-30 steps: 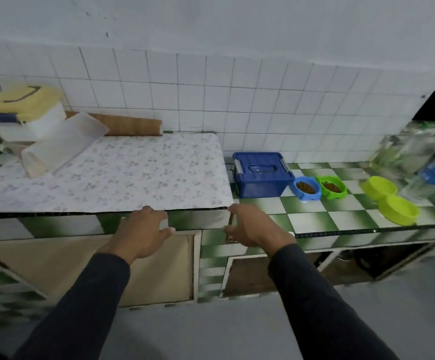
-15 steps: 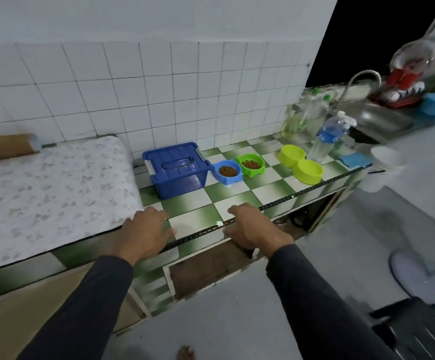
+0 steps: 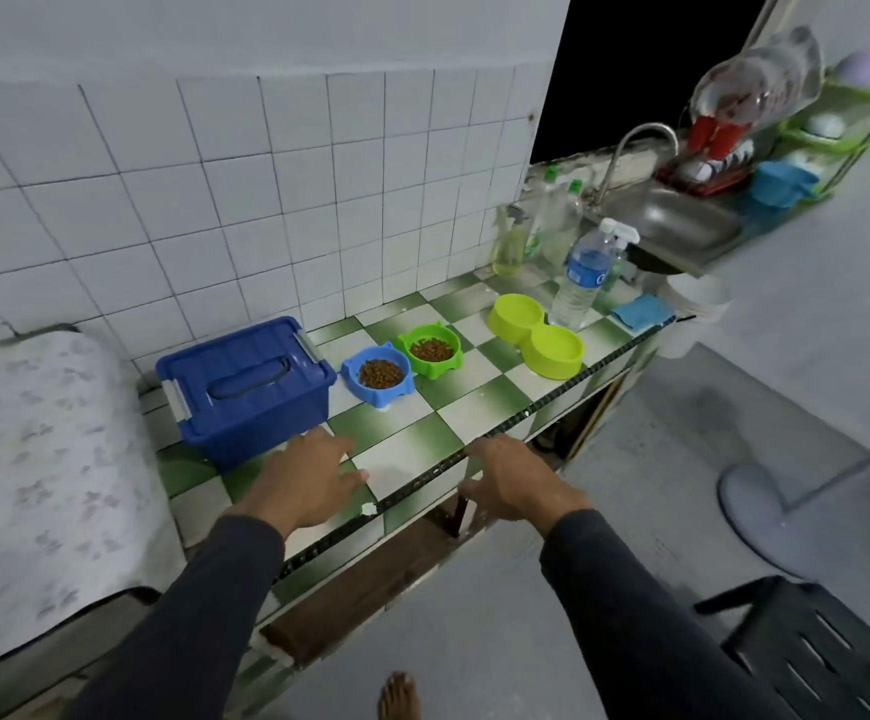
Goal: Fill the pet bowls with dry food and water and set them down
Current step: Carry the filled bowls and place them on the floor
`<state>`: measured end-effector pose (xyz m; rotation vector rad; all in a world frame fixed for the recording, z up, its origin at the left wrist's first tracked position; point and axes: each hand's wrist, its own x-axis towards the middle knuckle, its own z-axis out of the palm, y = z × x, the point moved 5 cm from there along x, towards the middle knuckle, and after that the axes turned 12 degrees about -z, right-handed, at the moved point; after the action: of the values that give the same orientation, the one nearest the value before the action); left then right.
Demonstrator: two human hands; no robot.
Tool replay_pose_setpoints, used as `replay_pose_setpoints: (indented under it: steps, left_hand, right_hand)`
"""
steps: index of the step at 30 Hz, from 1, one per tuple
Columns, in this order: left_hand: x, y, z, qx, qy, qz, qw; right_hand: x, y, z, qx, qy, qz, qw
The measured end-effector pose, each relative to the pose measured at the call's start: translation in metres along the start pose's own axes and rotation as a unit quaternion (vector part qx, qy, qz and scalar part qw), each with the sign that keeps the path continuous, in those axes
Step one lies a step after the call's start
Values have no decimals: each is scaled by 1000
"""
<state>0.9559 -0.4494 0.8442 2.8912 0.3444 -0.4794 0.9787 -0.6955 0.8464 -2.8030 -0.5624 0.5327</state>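
So the two small pet bowls sat side by side on the green-and-white checked desk (image 3: 479, 407), blue bowl (image 3: 378, 379) nearer the blue storage box (image 3: 246, 389), green bowl (image 3: 430, 350) just beyond it, both upright and holding dry kibble. The yellow-green double bowl (image 3: 537, 335) lay further along, its long axis running diagonally from the wall side toward the desk's front edge, nothing visible inside it. A water bottle (image 3: 581, 278) stood upright right beside it, with a blue cloth (image 3: 640, 310) and the sink (image 3: 674, 220) past that. Left hand (image 3: 308, 478) hovered over the tiles just in front of the box, fingers loose and holding nothing. Right hand (image 3: 513, 478) was at the desk's front edge, fingers relaxed, nothing in them either.
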Motion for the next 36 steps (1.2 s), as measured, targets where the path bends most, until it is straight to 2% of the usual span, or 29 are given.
replay_pose_setpoints:
  steps: [8, 20, 30, 36]
  left_hand:
    - [88, 33, -5, -9, -13, 21, 1000]
    - [179, 62, -3, -41, -1, 11, 999]
    - [247, 84, 14, -120, 5, -120, 985]
    - [259, 87, 34, -177, 28, -216, 960]
  right_hand:
    - [78, 44, -23, 25, 8, 22, 999]
    - [175, 92, -50, 14, -4, -27, 1000]
    - [286, 133, -71, 10, -37, -137, 990]
    - [328, 138, -69, 10, -54, -223, 973]
